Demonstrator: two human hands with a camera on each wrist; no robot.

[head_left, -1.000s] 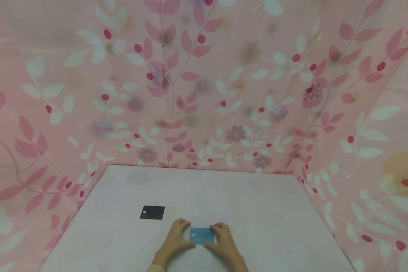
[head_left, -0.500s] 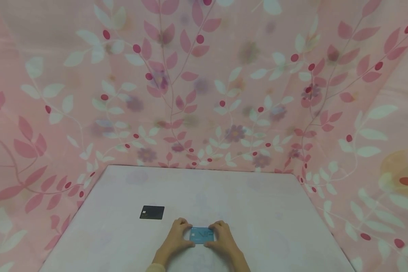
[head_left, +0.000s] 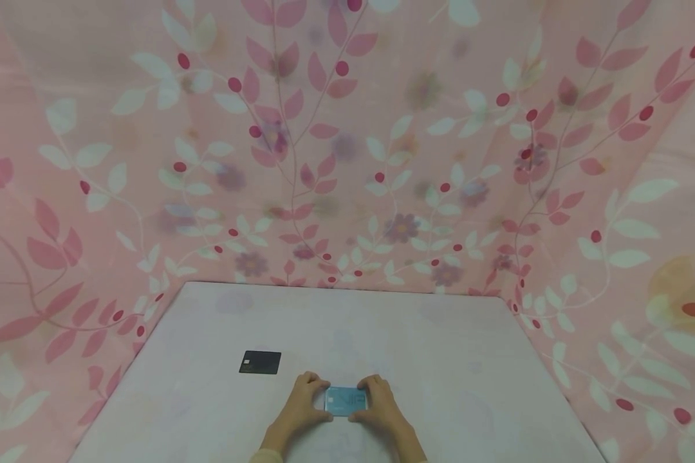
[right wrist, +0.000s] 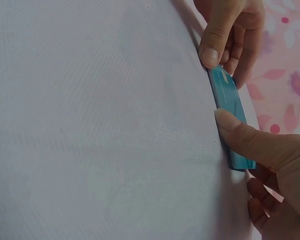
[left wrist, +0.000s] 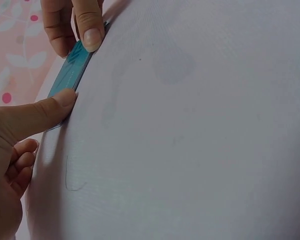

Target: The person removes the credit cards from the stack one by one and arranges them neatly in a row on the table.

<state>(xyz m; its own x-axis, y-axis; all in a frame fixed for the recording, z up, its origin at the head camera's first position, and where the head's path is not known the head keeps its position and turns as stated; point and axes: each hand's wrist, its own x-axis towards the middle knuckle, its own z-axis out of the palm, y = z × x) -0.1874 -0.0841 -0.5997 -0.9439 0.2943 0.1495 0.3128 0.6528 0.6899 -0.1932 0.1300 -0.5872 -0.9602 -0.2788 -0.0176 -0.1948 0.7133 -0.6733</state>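
A blue bank-style card (head_left: 345, 401) with a chip and large "VIP" lettering lies on top of what looks like a thin stack, whose layered edges show in the right wrist view. My left hand (head_left: 301, 404) pinches its left end, thumb on the near edge and fingers at the far edge. At the opposite end, my right hand (head_left: 382, 406) holds it the same way. Both thumbs press the near long edge in the wrist views. Whether the stack touches the table is hard to tell. A black card (head_left: 260, 362) with a chip lies flat to the left, beyond my left hand.
The white-covered table (head_left: 428, 347) extends away from the hands. Pink floral fabric (head_left: 347, 161) hangs behind it and along both sides. A thin dark hair-like strand (left wrist: 67, 175) rests on the tabletop near my left hand.
The blue card's face looks lighter, and my left hand's upper fingertips sit slightly further right at its corner. Otherwise both hands and the black card keep their places.
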